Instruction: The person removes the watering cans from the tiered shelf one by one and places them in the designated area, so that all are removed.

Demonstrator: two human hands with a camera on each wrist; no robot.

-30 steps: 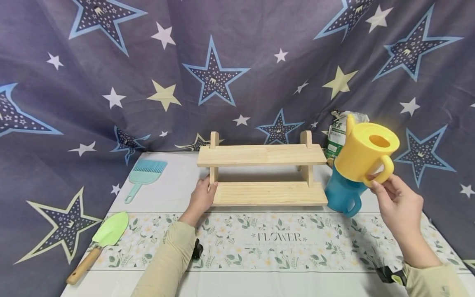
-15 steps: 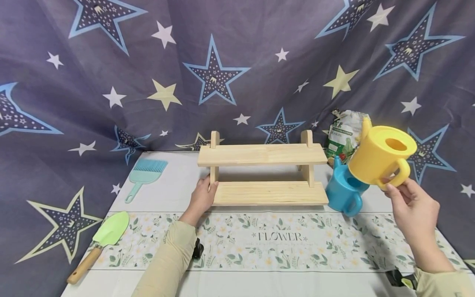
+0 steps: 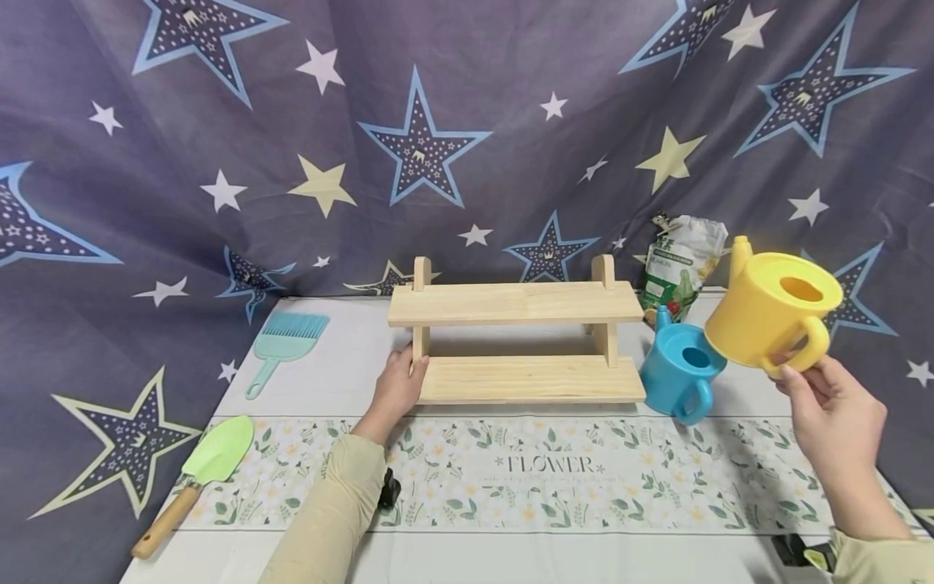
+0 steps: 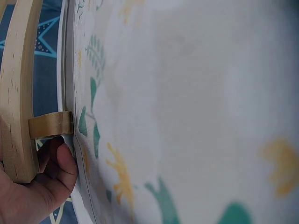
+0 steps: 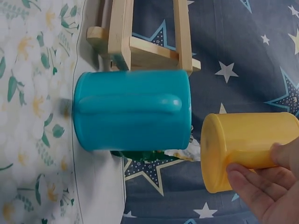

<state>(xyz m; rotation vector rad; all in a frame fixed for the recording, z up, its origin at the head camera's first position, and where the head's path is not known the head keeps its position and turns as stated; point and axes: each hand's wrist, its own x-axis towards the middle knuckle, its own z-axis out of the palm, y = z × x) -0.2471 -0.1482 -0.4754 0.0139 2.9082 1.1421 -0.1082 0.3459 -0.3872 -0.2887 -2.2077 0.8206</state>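
A two-tier wooden shelf [image 3: 515, 304] stands on the table. My left hand [image 3: 397, 389] grips the left end of its lower board, and in the left wrist view curled fingers [image 4: 63, 165] show under that board [image 4: 18, 93]. At the right, my right hand [image 3: 839, 414] holds a yellow watering can [image 3: 762, 312] by its handle, up in the air with the spout pointing away. Lower and to its left, a blue watering can [image 3: 674, 377] stands upright on the table beside the shelf. The right wrist view shows a gap between the yellow can [image 5: 252, 135] and the blue can [image 5: 133, 112].
A white and green printed bag [image 3: 679, 264] stands behind the blue can. On the left lie a turquoise dustpan with a brush [image 3: 286, 341] and a green trowel with a wooden handle [image 3: 193, 487]. A star-patterned cloth [image 3: 467, 146] hangs behind the table.
My right hand has carried the yellow watering can to the right and slightly down, away from above the blue can, whose top now shows. My left hand stays on the shelf.
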